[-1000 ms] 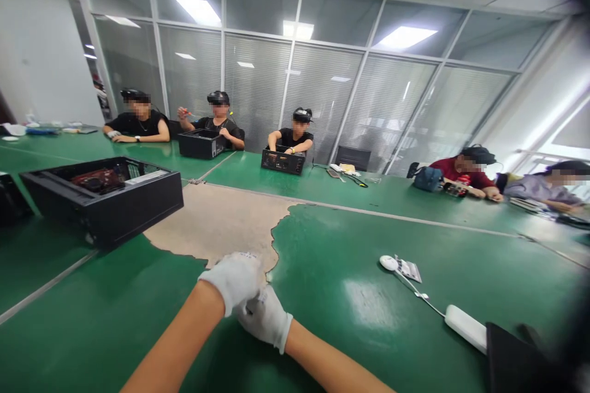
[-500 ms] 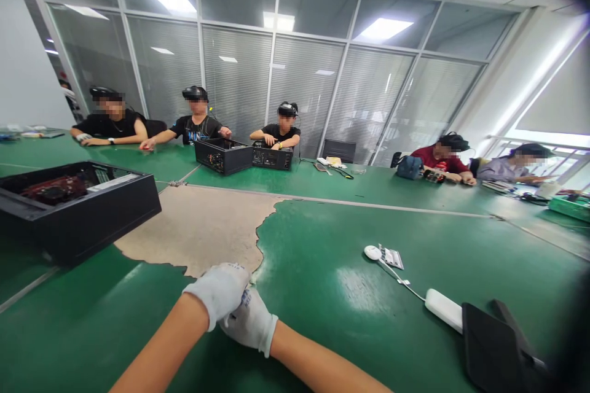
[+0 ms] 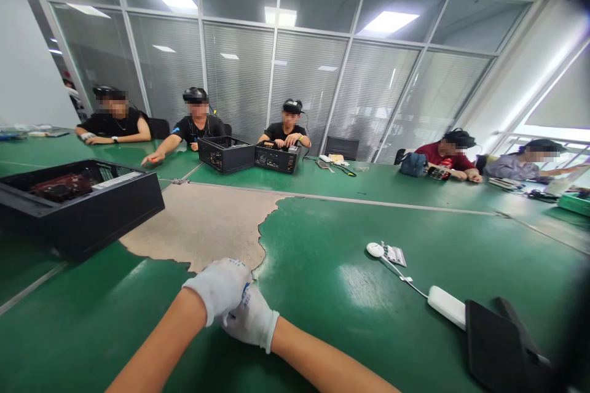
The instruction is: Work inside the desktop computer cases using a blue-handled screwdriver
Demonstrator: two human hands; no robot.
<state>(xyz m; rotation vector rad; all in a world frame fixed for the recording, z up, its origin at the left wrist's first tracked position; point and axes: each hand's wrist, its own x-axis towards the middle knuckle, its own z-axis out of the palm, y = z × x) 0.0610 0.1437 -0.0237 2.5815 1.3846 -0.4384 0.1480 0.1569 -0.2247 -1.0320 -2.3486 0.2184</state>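
My left hand (image 3: 220, 287), in a white knit glove with blue print at the knuckles, is closed and lies against my right hand. The right hand (image 3: 252, 319) wears a matching glove and is closed too, lower and slightly to the right. The two are folded together over the green table covering (image 3: 322, 319), just in front of a torn bare patch (image 3: 207, 227). Most fingertips are tucked out of sight, and nothing shows sticking out between the hands.
An open black computer case (image 3: 92, 215) stands at left. Two more cases (image 3: 225, 153) are across the table, near seated co-workers. At right lie a white round device (image 3: 375, 250), a white power bank (image 3: 446, 306) on its cable and a black flat object (image 3: 493, 344).
My hands stay folded in the same place; the view has shifted slightly. Across the table, a co-worker's hand has drawn back from the case and another co-worker has straightened up a little.
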